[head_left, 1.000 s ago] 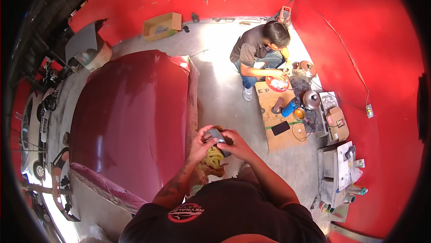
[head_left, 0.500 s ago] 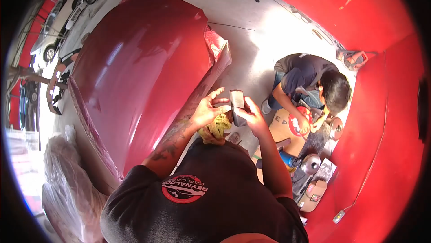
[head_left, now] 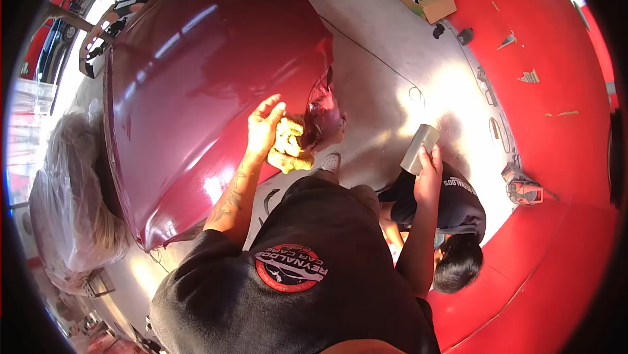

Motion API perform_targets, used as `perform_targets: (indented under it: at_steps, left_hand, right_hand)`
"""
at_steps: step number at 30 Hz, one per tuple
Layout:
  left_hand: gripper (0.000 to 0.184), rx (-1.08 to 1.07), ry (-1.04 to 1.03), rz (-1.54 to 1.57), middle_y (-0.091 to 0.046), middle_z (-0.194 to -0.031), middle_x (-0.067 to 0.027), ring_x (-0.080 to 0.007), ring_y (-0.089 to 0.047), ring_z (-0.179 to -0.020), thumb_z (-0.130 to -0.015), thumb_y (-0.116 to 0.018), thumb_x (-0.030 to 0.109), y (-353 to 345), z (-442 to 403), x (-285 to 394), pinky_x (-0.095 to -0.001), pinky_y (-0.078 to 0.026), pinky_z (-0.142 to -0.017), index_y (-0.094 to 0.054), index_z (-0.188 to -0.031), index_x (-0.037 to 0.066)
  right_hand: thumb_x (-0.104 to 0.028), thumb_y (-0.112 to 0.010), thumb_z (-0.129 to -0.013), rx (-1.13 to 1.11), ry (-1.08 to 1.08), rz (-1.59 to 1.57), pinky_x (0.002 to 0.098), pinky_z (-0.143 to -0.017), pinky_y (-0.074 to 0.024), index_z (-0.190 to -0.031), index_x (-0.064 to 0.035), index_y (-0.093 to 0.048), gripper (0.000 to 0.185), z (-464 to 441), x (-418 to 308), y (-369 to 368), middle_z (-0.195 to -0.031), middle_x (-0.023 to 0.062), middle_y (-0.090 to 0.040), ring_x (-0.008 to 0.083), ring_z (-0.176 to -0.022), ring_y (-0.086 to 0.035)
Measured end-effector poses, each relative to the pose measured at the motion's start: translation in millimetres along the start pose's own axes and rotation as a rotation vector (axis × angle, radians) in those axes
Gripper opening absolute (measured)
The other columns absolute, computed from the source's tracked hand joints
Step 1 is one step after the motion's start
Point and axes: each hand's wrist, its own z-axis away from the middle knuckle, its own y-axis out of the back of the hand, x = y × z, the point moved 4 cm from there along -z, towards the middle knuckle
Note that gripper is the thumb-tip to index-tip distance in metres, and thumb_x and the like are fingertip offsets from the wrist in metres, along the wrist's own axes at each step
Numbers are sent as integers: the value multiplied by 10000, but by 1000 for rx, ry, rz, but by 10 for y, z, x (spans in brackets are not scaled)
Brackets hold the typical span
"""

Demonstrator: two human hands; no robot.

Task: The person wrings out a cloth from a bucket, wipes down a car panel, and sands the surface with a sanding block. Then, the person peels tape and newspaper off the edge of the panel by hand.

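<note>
My left hand (head_left: pixel 263 130) is raised over the edge of the dark red car panel (head_left: pixel 216 86), its fingers loosely curled and apart, with nothing seen between them. Right beside its palm and wrist is a crumpled yellow cloth (head_left: pixel 290 147); whether it touches the hand is unclear. Out to the right, my right hand (head_left: pixel 428 165) grips a grey rectangular block (head_left: pixel 419 149) near one end, its fingers along the block's side. The block is held tilted, clear of the panel.
A co-worker in a dark shirt (head_left: pixel 463 207) crouches just beyond my right forearm. Plastic-wrapped material (head_left: pixel 82 190) stands at the left. A cardboard box (head_left: pixel 437 8) lies at the top right, and a cable (head_left: pixel 373 54) crosses the floor.
My hands have moved apart, the left over the panel's edge, the right outward with the block. The view has turned, bringing the panel nearer and hiding the co-worker's work area.
</note>
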Motion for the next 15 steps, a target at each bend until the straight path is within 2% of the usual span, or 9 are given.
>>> perform_targets:
  at_steps: [2,5,6,9,10,11,13,14,15]
  left_hand:
    - [370,146,-83,-45,-707,-892,-89,-126,-663,-790,-924,-685,154,101,-254,280,-251,-538,-704,-582,-1247,5]
    - [383,378,-237,-119,-705,-894,-77,-124,-659,-788,-945,-667,224,347,-540,677,-247,-533,-733,-588,-1241,-5]
    - [397,481,-296,-187,-706,-917,-89,-134,-663,-807,-955,-649,253,464,-614,750,-254,-534,-743,-583,-1242,-13]
    - [469,748,-446,-460,-696,-1053,-146,-184,-667,-922,-969,-617,332,659,-763,793,-289,-530,-809,-559,-1262,-30]
    - [505,757,-407,-564,-643,-1195,-191,-250,-628,-1082,-957,-607,402,725,-859,633,-346,-498,-914,-563,-1288,24]
    - [659,715,-276,-846,-521,-1370,-220,-351,-474,-1295,-905,-594,551,877,-982,413,-430,-378,-1071,-489,-1396,123]
    - [817,795,36,-1296,-368,-1504,-194,-425,-266,-1418,-849,-546,687,894,-1092,-105,-534,-225,-1146,-352,-1490,219]
    - [905,775,71,-1401,-266,-1564,-159,-451,-163,-1447,-820,-514,747,784,-1047,-214,-610,-146,-1144,-238,-1532,262]
    - [905,788,95,-1402,-266,-1564,-159,-451,-163,-1447,-820,-514,747,751,-1027,-254,-610,-145,-1144,-238,-1532,262]
  right_hand:
    - [-138,-592,-963,159,-49,-33,280,-894,-450,-1247,-27,-539,309,-279,-140,164,-1092,32,-604,110,-1000,-562]
    - [-171,-597,-964,132,-67,16,286,-888,-460,-1319,-42,-505,388,-794,-424,316,-1166,34,-594,122,-1049,-559]
    - [-188,-588,-970,207,-95,46,324,-906,-461,-1321,-63,-502,383,-972,-471,377,-1213,37,-575,136,-1084,-547]
    - [-199,-580,-974,36,-84,41,370,-927,-457,-1313,-78,-501,368,-1587,-571,686,-1227,42,-564,155,-1113,-534]
    - [-202,-578,-974,20,37,249,413,-940,-450,-1306,-84,-499,361,-1797,-588,860,-1220,46,-564,175,-1117,-533]
    - [-223,-575,-976,27,-13,194,430,-938,-449,-1307,-83,-495,368,-1985,-663,934,-1222,56,-559,195,-1117,-533]
    - [-251,-573,-980,8,-47,116,445,-943,-444,-1305,-83,-491,375,-2466,-700,1192,-1221,67,-555,212,-1121,-531]
    - [-258,-578,-978,27,-87,140,442,-948,-440,-1306,-86,-490,382,-2600,-813,1200,-1220,67,-556,214,-1125,-529]
    - [-265,-584,-976,46,-124,169,438,-953,-436,-1308,-88,-489,388,-2721,-953,1203,-1220,68,-556,217,-1128,-527]
